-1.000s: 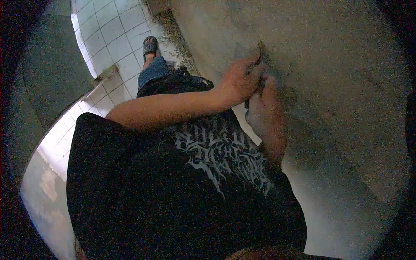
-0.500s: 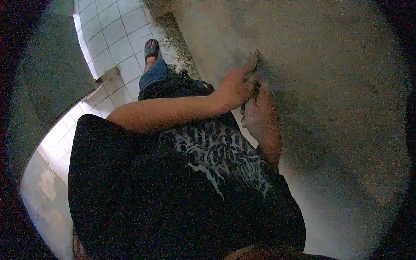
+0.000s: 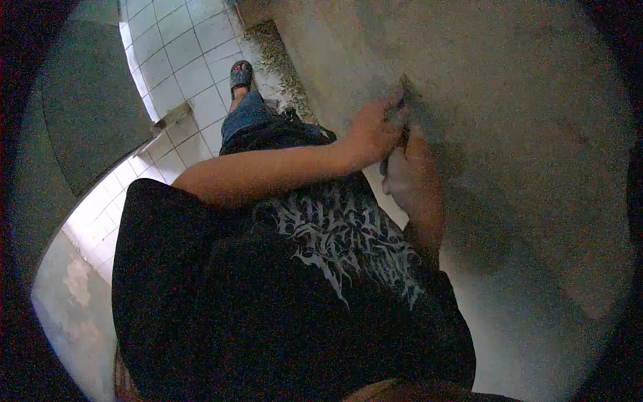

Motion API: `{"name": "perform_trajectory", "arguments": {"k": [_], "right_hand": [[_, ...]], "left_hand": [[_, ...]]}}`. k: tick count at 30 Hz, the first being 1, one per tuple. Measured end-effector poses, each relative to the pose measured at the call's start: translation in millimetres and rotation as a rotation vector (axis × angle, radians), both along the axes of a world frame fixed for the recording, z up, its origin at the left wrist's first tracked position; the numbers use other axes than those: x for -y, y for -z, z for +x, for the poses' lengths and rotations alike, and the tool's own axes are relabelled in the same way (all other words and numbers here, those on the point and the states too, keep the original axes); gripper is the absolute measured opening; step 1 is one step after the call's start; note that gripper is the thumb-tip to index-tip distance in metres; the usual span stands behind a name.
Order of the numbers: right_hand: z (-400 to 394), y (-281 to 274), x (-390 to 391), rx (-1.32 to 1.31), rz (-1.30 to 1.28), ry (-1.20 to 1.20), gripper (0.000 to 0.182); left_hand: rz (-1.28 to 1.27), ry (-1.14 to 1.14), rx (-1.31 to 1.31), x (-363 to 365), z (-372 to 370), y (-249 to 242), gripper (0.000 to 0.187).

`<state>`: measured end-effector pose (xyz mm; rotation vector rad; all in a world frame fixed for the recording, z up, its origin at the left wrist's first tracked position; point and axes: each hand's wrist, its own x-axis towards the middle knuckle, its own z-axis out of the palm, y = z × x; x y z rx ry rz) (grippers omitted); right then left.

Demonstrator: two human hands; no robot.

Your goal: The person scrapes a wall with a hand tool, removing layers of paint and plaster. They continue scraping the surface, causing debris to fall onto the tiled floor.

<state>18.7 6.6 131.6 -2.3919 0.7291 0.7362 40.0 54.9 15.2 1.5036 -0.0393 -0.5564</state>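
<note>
A dark, narrow tool (image 3: 404,86) with a pointed tip lies against the grey wall-like surface (image 3: 522,120). My left hand (image 3: 376,132) reaches across my body, its fingers pressed on the tool near the tip. Just below, my right hand (image 3: 402,175) is wrapped round the tool's lower end, and the two hands nearly touch. Dim light and blur hide the tool's exact shape and some fingers. A darker, damp-looking patch spreads on the surface beside the hands.
White floor tiles (image 3: 191,50) run along the upper left, where a sandalled foot (image 3: 240,75) stands. Rough debris (image 3: 276,63) lies along the foot of the surface. A low ledge (image 3: 173,117) and a dark grey area (image 3: 94,100) are at the left.
Both hands and the tool appear slightly further right in the view. The foot and floor have shifted the same way, and the grip looks the same.
</note>
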Motion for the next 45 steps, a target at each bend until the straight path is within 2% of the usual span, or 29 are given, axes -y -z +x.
{"name": "perform_trajectory", "arguments": {"k": [4,6,8,9,12,15,18,19,21,26,28,31,33,34,36,39,40,42,43,45], "right_hand": [[-1.8,3.8,15.1,-0.020,0.153,-0.051,0.034],[-5.6,-11.0,3.1,-0.026,0.037,-0.005,0.033],[-0.6,8.2,12.0,-0.045,-0.006,-0.010,0.033],[1.9,15.7,16.5,-0.070,-0.045,-0.026,0.033],[-7.0,9.1,19.1,0.031,-0.009,0.001,0.032],[3.2,-6.2,7.6,0.040,0.104,0.025,0.030],[0.4,1.8,7.4,0.090,0.148,0.028,0.031],[2.2,-1.1,2.7,0.092,0.148,0.021,0.031],[4.1,-9.7,-7.4,0.059,-0.060,-0.034,0.031],[12.6,-7.7,-3.4,-0.005,0.010,0.039,0.035],[10.6,-16.8,-14.6,-0.040,0.025,0.092,0.037],[11.5,-5.3,-3.1,-0.030,-0.015,-0.015,0.039],[3.5,33.8,25.8,0.133,-0.255,-0.346,0.042],[10.0,18.6,14.5,0.135,-0.253,-0.358,0.042],[11.1,-21.0,-11.8,0.000,0.006,-0.069,0.042],[20.8,-4.0,-3.7,0.038,0.030,-0.083,0.041],[15.2,6.8,5.4,0.033,0.026,-0.077,0.041],[6.3,31.6,21.4,0.236,-0.314,-0.411,0.037],[8.8,30.0,20.9,0.237,-0.308,-0.419,0.037],[14.8,28.8,25.3,0.109,-0.097,-0.199,0.034]], "left_hand": [[-0.072,-0.008,-0.045,-2.9,1.1,-11.7,0.035],[-0.098,0.024,-0.100,0.4,-0.9,-7.1,0.035],[0.015,-0.116,0.123,11.7,-2.4,18.7,0.036],[0.010,-0.112,0.125,11.2,-2.9,12.3,0.036],[0.038,-0.066,0.047,-0.8,0.7,-13.8,0.038],[-0.025,-0.045,0.129,-4.2,9.6,-23.1,0.040],[-0.056,-0.078,0.123,-9.0,11.9,-21.9,0.041],[-0.014,-0.113,0.148,-2.1,9.2,-14.4,0.040],[0.032,-0.145,0.167,4.0,9.2,-1.1,0.039],[0.003,-0.282,0.234,6.5,13.3,4.2,0.036],[-0.017,-0.230,0.186,-6.6,12.8,-15.6,0.036],[-0.023,-0.152,0.091,-12.7,25.1,-15.8,0.037],[-0.014,-0.140,0.046,-12.8,26.1,-18.7,0.037],[-0.051,-0.140,0.077,-13.5,24.9,-23.0,0.037],[-0.087,-0.145,0.088,-12.9,20.8,-21.5,0.037],[0.026,-0.152,0.185,-0.7,27.0,3.3,0.038],[0.059,-0.218,0.213,2.7,29.1,11.2,0.040],[0.099,-0.293,0.250,-1.4,31.7,9.9,0.041],[0.038,-0.214,0.199,-8.6,30.3,-3.5,0.042],[-0.018,-0.139,0.137,-6.5,34.0,-0.3,0.043]]}}
